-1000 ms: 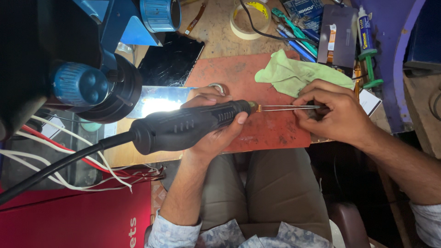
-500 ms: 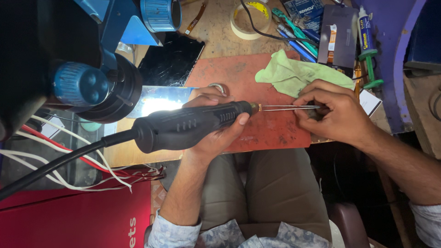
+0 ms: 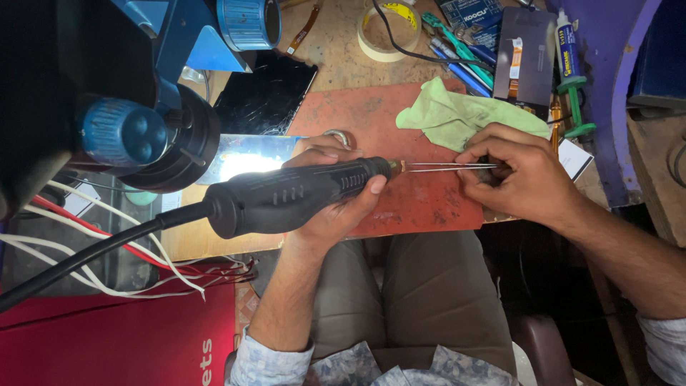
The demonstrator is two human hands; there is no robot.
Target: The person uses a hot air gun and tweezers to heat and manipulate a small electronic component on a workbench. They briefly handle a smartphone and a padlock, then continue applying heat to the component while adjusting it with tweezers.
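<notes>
The left hand (image 3: pixel 332 193) grips a black rotary tool (image 3: pixel 300 196), tip at three o'clock, meeting tweezers (image 3: pixel 450 166) pinched by the right hand (image 3: pixel 518 175) above the red mat (image 3: pixel 421 207) for steadiness.

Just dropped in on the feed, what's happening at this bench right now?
A person sits at a cluttered workbench. Their left hand grips a black corded rotary tool lying level over a red mat. Their right hand holds thin metal tweezers, tips pointed at the tool's nose. A green cloth lies just beyond, and a blue microscope stands to the left.
</notes>
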